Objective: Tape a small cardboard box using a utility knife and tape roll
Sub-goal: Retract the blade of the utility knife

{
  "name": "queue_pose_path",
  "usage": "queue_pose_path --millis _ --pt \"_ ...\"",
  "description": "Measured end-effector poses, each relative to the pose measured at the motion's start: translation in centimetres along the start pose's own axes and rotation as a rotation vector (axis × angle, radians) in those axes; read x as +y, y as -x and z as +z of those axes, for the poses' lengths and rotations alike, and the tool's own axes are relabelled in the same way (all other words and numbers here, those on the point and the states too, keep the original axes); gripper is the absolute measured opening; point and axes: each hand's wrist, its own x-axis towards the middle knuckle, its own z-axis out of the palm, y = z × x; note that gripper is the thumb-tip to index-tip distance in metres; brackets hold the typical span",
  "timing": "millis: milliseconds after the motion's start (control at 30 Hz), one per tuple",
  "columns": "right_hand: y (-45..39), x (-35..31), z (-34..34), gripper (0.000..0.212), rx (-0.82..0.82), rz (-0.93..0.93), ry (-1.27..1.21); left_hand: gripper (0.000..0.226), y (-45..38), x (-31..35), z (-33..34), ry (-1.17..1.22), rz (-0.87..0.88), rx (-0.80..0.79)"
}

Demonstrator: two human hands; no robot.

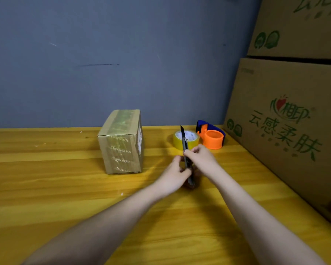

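A small cardboard box [122,142] stands on the wooden table [65,188], with clear tape running over its top and front. To its right I hold a dark utility knife [184,142] upright, its blade out and pointing up. My left hand [177,175] grips the lower handle. My right hand [201,157] pinches the knife body higher up. Behind the knife lies a yellow tape roll [191,139], partly hidden by the blade.
An orange and blue tape dispenser [212,136] sits right of the tape roll. Two large printed cartons [287,121] are stacked along the table's right side. A grey-blue wall [122,54] closes the back edge.
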Motion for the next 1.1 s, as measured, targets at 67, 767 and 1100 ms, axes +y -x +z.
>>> queue_pose_path --millis 67,767,1100 --pt "0.2 -0.3 1.6 0.023 0.013 -0.047 -0.144 0.028 0.5 -0.3 -1.4 0.169 -0.025 -0.010" --pt "2.8 -0.5 5.9 0.012 -0.066 -0.275 -0.676 0.015 1.6 -3.0 -4.6 0.491 0.007 -0.015" --pt "5.2 -1.7 6.3 0.020 -0.228 -0.192 -0.803 0.026 2.1 -2.5 -3.6 0.385 0.062 0.140"
